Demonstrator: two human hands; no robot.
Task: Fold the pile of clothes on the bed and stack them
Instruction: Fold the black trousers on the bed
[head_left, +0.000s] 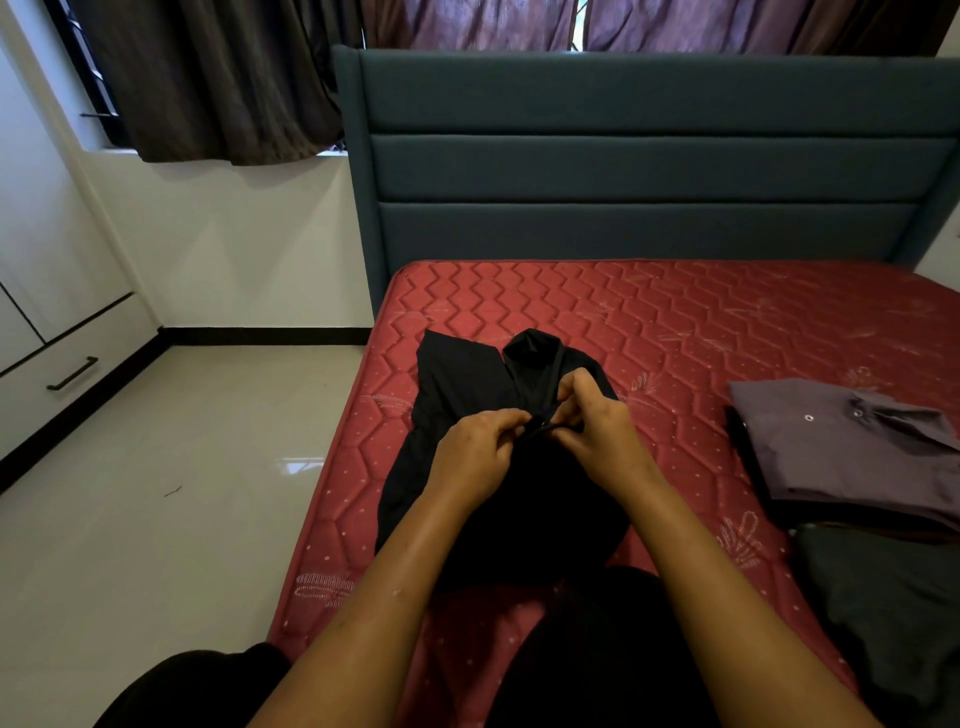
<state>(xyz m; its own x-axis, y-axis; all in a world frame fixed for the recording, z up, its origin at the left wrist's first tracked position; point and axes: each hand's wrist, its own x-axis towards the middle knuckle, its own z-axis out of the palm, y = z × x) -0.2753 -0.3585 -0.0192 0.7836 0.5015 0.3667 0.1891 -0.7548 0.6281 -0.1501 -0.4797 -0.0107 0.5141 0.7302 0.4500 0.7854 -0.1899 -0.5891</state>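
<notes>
1. Two sets of fingertips (511, 419) meet and pinch the front opening of the black shirt (457, 379), seemingly at a button; the left hand (475, 452) and right hand (597, 431) are equally near it.
2. The black shirt lies by the left edge of the mattress (675, 322), collar toward the headboard (623, 171), with its long axis running straight away from the person.
3. A folded purple shirt (841, 452) sits at the right edge, well apart; a dark garment (893, 613) lies nearer the person.
</notes>
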